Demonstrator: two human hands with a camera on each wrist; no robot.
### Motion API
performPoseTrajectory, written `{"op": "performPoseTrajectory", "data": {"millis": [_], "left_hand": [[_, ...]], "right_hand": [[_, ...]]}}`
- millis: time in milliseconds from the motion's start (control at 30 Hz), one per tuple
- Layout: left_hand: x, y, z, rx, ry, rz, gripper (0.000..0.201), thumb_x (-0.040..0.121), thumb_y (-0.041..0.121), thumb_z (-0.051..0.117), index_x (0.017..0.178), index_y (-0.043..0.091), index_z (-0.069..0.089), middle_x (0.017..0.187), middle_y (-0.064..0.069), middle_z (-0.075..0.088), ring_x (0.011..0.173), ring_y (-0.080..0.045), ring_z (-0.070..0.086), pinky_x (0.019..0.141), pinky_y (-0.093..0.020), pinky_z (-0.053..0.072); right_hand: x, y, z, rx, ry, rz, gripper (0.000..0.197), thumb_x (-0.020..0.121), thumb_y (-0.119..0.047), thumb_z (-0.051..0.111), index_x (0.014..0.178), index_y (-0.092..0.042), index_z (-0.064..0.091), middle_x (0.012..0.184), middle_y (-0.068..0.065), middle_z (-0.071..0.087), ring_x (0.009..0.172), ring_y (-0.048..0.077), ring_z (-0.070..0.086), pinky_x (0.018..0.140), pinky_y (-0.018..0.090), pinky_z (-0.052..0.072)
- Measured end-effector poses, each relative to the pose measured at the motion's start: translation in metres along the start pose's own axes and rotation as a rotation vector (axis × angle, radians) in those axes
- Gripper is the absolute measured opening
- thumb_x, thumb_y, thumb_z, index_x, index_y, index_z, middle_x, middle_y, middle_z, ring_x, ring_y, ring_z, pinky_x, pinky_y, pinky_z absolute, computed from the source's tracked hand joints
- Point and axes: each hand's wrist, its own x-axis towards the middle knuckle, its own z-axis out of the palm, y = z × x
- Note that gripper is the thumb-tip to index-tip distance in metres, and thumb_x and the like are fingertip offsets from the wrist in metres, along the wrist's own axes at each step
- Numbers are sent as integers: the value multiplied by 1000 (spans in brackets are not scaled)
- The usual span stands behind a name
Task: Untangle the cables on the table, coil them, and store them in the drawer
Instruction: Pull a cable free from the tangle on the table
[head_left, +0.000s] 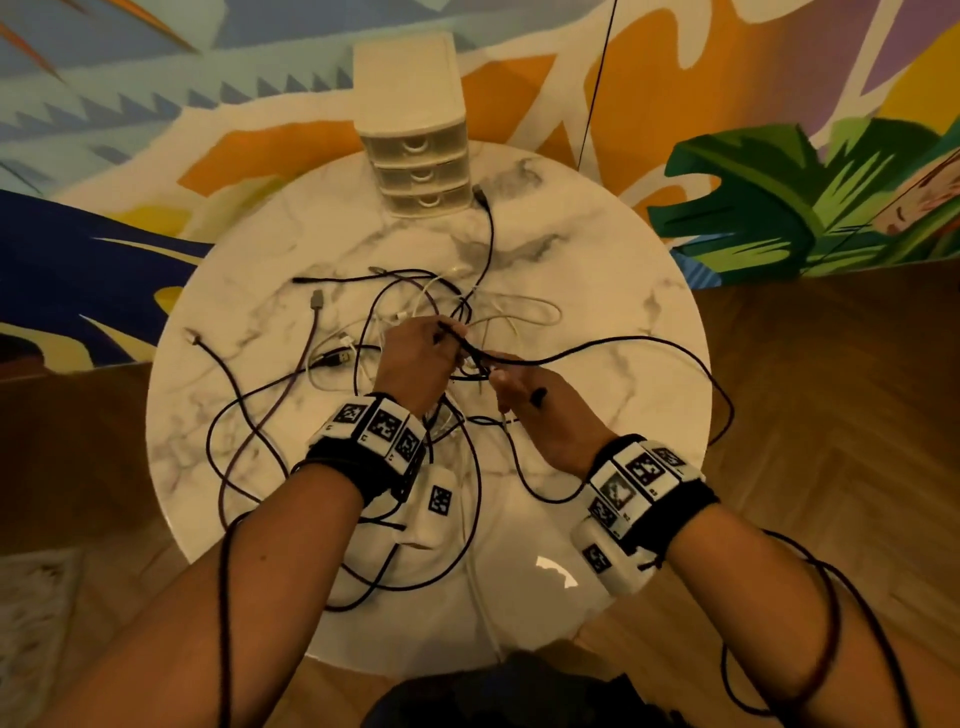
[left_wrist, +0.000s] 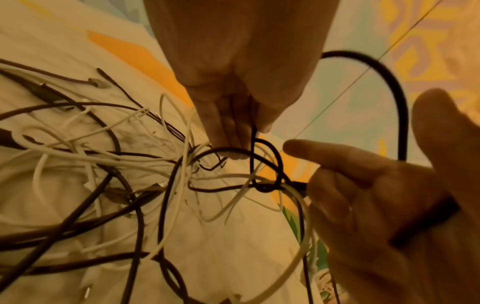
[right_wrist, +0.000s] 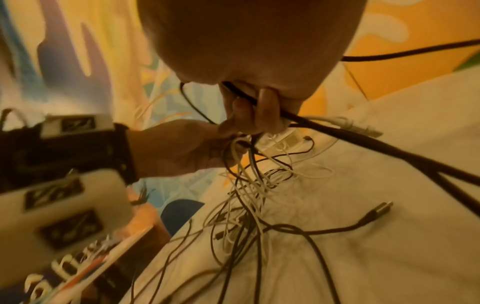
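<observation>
A tangle of black, purple and white cables (head_left: 415, 301) lies spread over the round marble table (head_left: 597, 260). My left hand (head_left: 448, 339) hovers over its middle and pinches a thin black cable (left_wrist: 254, 135) between fingertips, just above a knot (left_wrist: 265, 188). Close to its right, my right hand (head_left: 496, 375) has its fingers curled round a thicker black cable (right_wrist: 337, 133); the cable's dark plug end (head_left: 539, 397) pokes out behind the thumb. That thick black cable (head_left: 623, 340) arcs away to the table's right edge. The white three-drawer unit (head_left: 415, 171) stands at the far edge, drawers closed.
Loose plug ends lie at the left (head_left: 317, 300) and near the drawer unit (head_left: 479, 193). Cable loops hang over the near and right table edges. A painted wall is behind the table, wooden floor all round. A thin black cord (head_left: 597, 88) hangs by the wall.
</observation>
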Motion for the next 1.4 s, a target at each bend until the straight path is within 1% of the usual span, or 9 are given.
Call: {"op": "performPoseTrajectory", "data": {"millis": [133, 400, 500, 667, 800, 933, 1100, 1233, 1400], "left_hand": [[-4, 13, 4, 138, -1, 66, 19, 92, 19, 54, 87, 14, 71, 68, 2, 66, 63, -9, 62, 66, -20, 48], [7, 6, -6, 261, 9, -10, 31, 93, 29, 51, 74, 10, 68, 69, -3, 70, 63, -14, 63, 57, -15, 42], [11, 2, -6, 270, 31, -42, 35, 93, 29, 51, 76, 6, 69, 72, -10, 70, 71, -23, 65, 70, -32, 50], [13, -5, 1, 276, 22, -100, 33, 94, 29, 51, 85, 5, 72, 79, -13, 72, 80, -27, 67, 84, -38, 51], [16, -8, 2, 258, 24, -154, 31, 93, 28, 51, 84, 7, 72, 80, -12, 72, 79, -27, 67, 76, -37, 54], [15, -19, -2, 205, 44, -167, 30, 89, 27, 53, 66, 12, 65, 72, -13, 70, 71, -29, 67, 70, -42, 56], [15, -22, -3, 50, 90, -270, 23, 89, 24, 54, 74, 13, 69, 69, -13, 71, 67, -30, 68, 70, -44, 58], [10, -25, -5, 109, 63, -250, 22, 90, 25, 53, 75, 17, 67, 76, -12, 71, 74, -29, 67, 76, -39, 56], [-17, 22, -10, 340, 178, 69, 19, 86, 22, 56, 102, 13, 58, 107, -6, 53, 82, -19, 53, 72, -29, 43]], "right_hand": [[11, 6, 6, -293, 14, -22, 33, 99, -36, 38, 128, -24, 50, 86, -6, 55, 76, 16, 55, 68, 29, 41], [11, 5, -1, 293, 15, 84, 29, 96, -29, 44, 80, -5, 48, 60, 0, 35, 55, 12, 31, 51, 24, 26], [-1, 4, -9, 299, 70, 56, 36, 93, -33, 43, 69, -8, 49, 58, -9, 40, 53, 5, 35, 54, 18, 29], [-16, 1, -24, 166, 302, -31, 40, 96, -29, 50, 59, -14, 46, 54, -6, 40, 52, 4, 36, 55, 18, 31], [-22, -5, -26, 307, 639, -54, 51, 88, -43, 48, 56, -4, 45, 53, 23, 38, 51, 20, 34, 53, 27, 31], [-27, 3, -32, 354, 850, 123, 48, 91, -27, 59, 53, -15, 32, 53, 4, 24, 48, 5, 21, 48, 20, 24], [-28, 22, -46, 518, 1143, 363, 42, 91, -25, 59, 53, -16, 42, 53, 2, 39, 42, 1, 34, 51, 21, 35], [-38, 29, -56, 363, 895, 304, 41, 92, -27, 58, 54, -16, 46, 54, 4, 41, 49, 12, 37, 52, 25, 34], [-55, 5, -45, 53, 479, -32, 38, 94, -18, 55, 58, -33, 52, 49, -16, 52, 51, -1, 48, 54, 7, 35]]}}
